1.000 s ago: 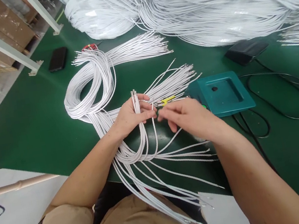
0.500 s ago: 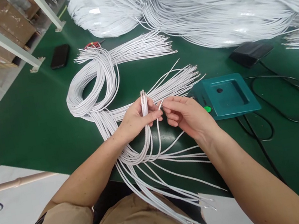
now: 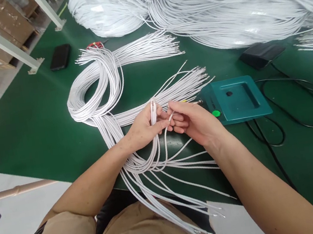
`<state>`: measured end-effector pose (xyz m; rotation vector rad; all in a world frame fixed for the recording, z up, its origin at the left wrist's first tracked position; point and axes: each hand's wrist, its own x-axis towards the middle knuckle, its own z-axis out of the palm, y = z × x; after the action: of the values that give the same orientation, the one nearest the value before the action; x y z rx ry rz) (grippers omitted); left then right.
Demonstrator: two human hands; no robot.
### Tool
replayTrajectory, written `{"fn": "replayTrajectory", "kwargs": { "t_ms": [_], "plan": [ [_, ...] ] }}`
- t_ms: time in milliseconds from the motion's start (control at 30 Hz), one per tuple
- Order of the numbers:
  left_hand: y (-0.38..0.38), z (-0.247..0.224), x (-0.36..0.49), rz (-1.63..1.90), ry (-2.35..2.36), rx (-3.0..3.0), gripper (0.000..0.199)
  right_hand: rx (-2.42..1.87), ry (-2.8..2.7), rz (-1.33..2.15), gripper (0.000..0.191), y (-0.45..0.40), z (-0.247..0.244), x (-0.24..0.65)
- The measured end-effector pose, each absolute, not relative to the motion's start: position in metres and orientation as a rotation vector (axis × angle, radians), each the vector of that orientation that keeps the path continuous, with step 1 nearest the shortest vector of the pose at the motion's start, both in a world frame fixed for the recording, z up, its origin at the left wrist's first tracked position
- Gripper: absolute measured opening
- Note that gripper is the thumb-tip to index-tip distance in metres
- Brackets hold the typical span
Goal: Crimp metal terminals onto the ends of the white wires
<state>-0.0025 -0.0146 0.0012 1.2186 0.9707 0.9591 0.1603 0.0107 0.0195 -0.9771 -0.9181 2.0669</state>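
My left hand (image 3: 148, 123) is closed round a few white cables (image 3: 153, 111), their tips sticking up above the fingers. Between its thumb and fingertips it also pinches a single white cable (image 3: 166, 141), which hangs down in a curve. My right hand (image 3: 194, 118) meets the left one at that cable's end, with its thumb and fingers closed on the tip. The tip itself is mostly covered by the fingers. Beneath my hands lies a bundle of white cables (image 3: 107, 134), coiled at the left, with loose ends spreading over the table's front edge.
Just right of my right hand sits a teal device (image 3: 240, 97) with a green button (image 3: 216, 113). Black cords run behind it to a dark box (image 3: 262, 54). A large heap of white cables (image 3: 216, 8) covers the back. A black phone-like object (image 3: 60, 57) lies at upper left.
My right hand has shifted slightly down, and its fingers now curl closer to the left hand at the cable's end. The held cables' tips tilt a little differently.
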Motion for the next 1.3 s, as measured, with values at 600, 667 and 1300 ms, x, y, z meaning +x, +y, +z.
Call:
{"fn": "replayTrajectory", "kwargs": {
  "t_ms": [600, 667, 1300],
  "plan": [
    [-0.011, 0.000, -0.008, 1.021, 0.939, 1.195, 0.047, -1.155, -1.314, 1.543, 0.021, 0.004, 0.024, 0.159],
    [-0.009, -0.003, -0.008, 1.025, 0.911, 1.127, 0.044, -1.211, -1.532, 1.260, 0.013, 0.003, 0.021, 0.157],
    [0.001, -0.011, -0.002, 0.963, 1.196, 1.126, 0.047, -1.380, -2.578, -0.109, 0.013, 0.025, 0.028, 0.198]
  ]
}}
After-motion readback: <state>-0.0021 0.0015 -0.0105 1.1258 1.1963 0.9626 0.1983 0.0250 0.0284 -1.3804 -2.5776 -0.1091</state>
